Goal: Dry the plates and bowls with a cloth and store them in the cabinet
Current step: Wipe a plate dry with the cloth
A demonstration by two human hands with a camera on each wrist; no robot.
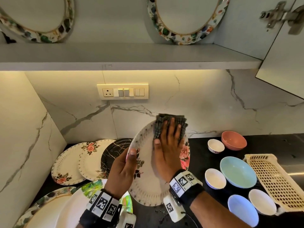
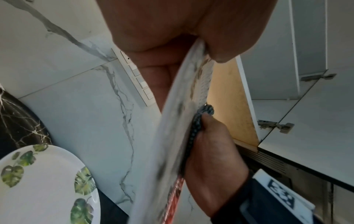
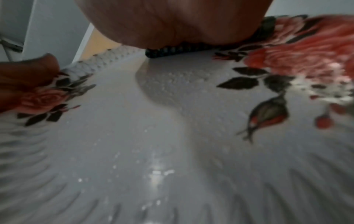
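A white plate (image 1: 148,183) with pink roses is held tilted above the black counter. My left hand (image 1: 130,155) grips its left rim, thumb on the front. My right hand (image 1: 169,145) presses a dark grey cloth (image 1: 166,120) flat against the plate's upper part, fingers straight. In the left wrist view the plate (image 2: 172,136) is edge-on, pinched by my left hand (image 2: 191,57), with the cloth (image 2: 199,119) under my right hand (image 2: 214,151). The right wrist view shows water drops on the plate (image 3: 134,136), with the cloth (image 3: 182,48) under my palm (image 3: 172,22).
Floral plates (image 1: 69,163), a black marbled plate (image 1: 113,152) and a leaf-print plate (image 1: 92,188) lie at left. Several bowls, one pink (image 1: 233,140) and one pale blue (image 1: 238,171), sit at right beside a cream perforated tray (image 1: 271,178). The cabinet shelf (image 1: 131,55) overhead holds two upright plates; its door (image 1: 283,71) hangs open.
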